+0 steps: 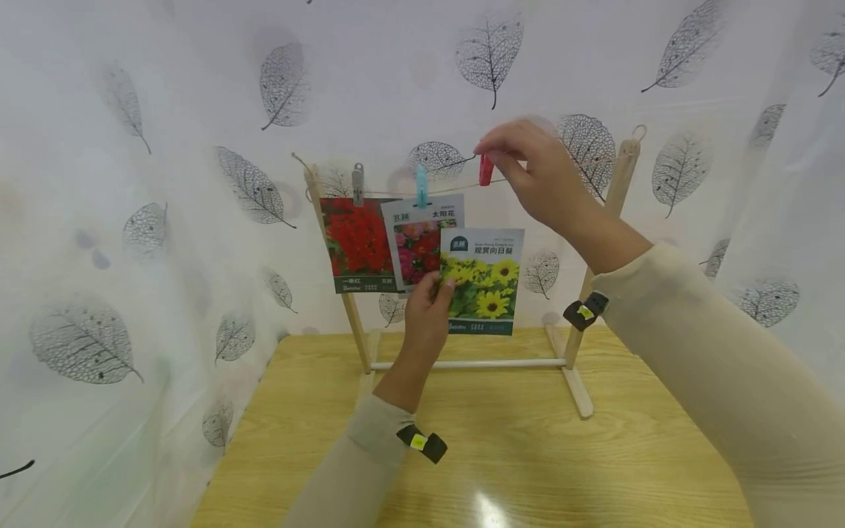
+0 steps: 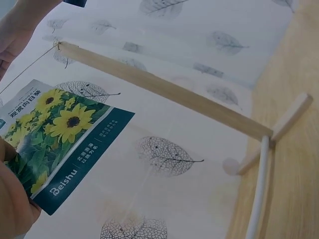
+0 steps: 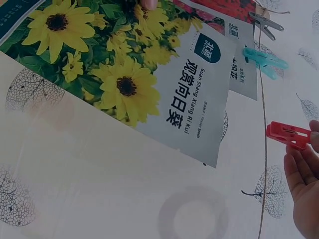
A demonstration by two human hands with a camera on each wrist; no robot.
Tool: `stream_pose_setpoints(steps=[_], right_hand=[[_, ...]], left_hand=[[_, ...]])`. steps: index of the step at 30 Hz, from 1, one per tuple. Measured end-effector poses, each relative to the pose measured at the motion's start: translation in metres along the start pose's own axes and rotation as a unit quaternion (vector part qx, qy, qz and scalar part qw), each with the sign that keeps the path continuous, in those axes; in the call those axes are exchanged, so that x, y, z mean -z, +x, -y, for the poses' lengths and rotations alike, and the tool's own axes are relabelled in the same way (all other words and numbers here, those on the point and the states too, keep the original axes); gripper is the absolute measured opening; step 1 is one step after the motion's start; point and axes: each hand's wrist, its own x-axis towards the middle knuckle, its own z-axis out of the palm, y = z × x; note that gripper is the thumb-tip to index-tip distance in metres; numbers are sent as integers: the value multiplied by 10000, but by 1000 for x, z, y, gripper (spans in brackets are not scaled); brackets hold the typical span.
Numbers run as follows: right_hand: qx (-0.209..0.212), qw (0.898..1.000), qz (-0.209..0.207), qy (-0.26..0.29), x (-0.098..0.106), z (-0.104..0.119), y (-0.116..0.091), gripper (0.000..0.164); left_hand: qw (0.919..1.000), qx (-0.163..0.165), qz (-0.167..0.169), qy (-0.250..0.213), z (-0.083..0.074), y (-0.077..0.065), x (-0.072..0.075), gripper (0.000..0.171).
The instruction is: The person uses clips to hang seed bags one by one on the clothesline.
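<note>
My left hand (image 1: 428,312) pinches the left edge of a seed packet (image 1: 485,290) with yellow sunflowers, held upright below the string. In the right wrist view the same sunflower packet (image 3: 124,74) fills the upper left. My right hand (image 1: 538,172) pinches a red clothespin (image 1: 485,170) at the string (image 3: 265,174); its nose end is right by the line. On the string to the left hang a red-flower packet (image 1: 359,238) under a grey clothespin (image 1: 358,183) and a pink-and-red-flower packet (image 1: 412,246) under a light blue clothespin (image 1: 422,186). The sunflower packet overlaps the middle one.
The string runs between two wooden posts (image 1: 614,180), joined low down by a white rod (image 1: 475,364) and standing on wooden feet (image 1: 578,392). The frame stands on a wood-grain table (image 1: 528,455). Behind it hangs a white leaf-print curtain (image 1: 370,73).
</note>
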Motion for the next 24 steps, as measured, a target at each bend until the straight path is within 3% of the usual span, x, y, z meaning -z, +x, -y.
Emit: stream_pose_setpoints(steps=[13, 24], right_hand=[[-256, 9996, -36, 84, -1, 1, 4, 18], [-675, 9972, 266, 193, -3, -1, 2, 17]], left_hand=[[9997, -120, -27, -233, -5, 8, -7, 23], [9997, -175, -2, -173, -10, 13, -9, 23]])
